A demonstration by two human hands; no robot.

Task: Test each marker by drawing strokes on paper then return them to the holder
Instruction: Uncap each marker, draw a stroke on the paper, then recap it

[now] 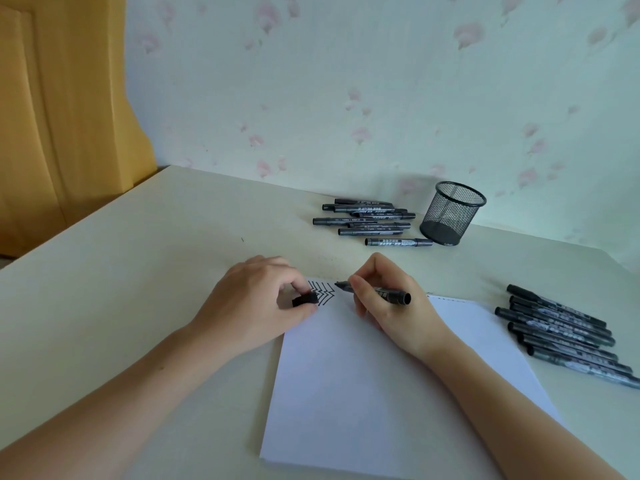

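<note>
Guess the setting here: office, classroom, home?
Probably a home room, at a desk. Floral wallpaper backs the pale table, an orange curtain hangs at the left, and a mesh pen holder stands among loose markers.

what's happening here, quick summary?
A person is testing markers. The right hand holds an uncapped marker, tip at the zigzag strokes on the paper; the left hand pinches its cap. The mesh holder looks empty; marker piles lie beside it and right of the paper.
</note>
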